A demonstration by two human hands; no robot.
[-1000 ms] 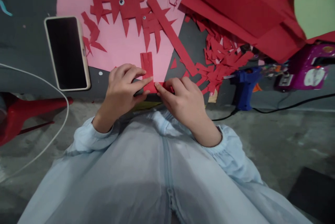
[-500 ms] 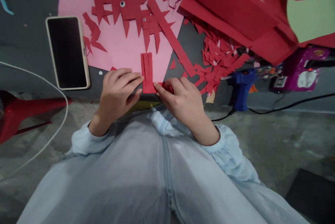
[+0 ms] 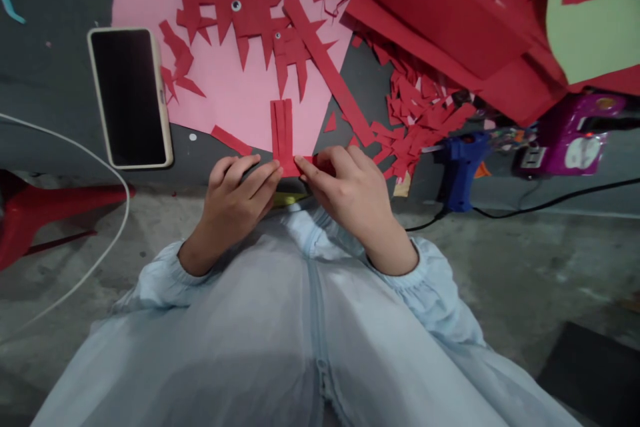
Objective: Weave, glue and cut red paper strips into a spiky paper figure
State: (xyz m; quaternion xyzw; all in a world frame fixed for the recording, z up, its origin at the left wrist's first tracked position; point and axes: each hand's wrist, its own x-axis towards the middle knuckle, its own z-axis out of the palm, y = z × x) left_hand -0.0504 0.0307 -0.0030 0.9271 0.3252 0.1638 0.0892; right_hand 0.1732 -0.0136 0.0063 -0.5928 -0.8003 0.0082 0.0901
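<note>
- My left hand [image 3: 240, 197] is resting unclenched, fingers bent, touching the red strip [image 3: 283, 127].
- My right hand [image 3: 349, 187] is covering its end, grip hidden.
- I'm seemingly creasing, needing aligned edges next.

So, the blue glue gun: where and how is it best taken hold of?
The blue glue gun is probably best gripped by its handle, coming from the near side with the right hand: the handle extends toward that near side, while the nozzle points left, toward the red scraps. Whether the nozzle is hot cannot be seen.
</note>
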